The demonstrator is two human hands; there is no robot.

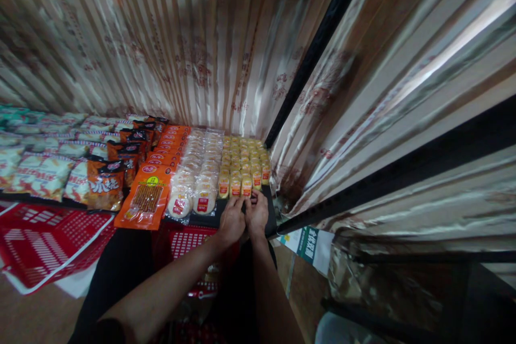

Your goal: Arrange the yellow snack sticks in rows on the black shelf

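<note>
Rows of small yellow packs point(235, 185) with red-and-white labels stand at the right end of a dark shelf point(207, 221). Both hands meet at the front edge of these rows. My left hand point(232, 220) is closed, its fingertips at the lower part of a front yellow pack point(246, 187). Beside it, my right hand point(257, 214) is also closed, thumb and fingers at the same pack's right side. The fingers partly cover the pack's bottom. Just left lie rows of clear-wrapped round white cakes point(204, 201) with red labels.
Orange snack packets point(147, 196), brown-orange bags point(105, 185) and white bags point(43, 174) fill the shelf leftward. Red baskets point(52, 239) sit below. A black post point(318, 48) and a pleated curtain point(193, 37) border the back; a dark bar point(387, 174) runs along the right.
</note>
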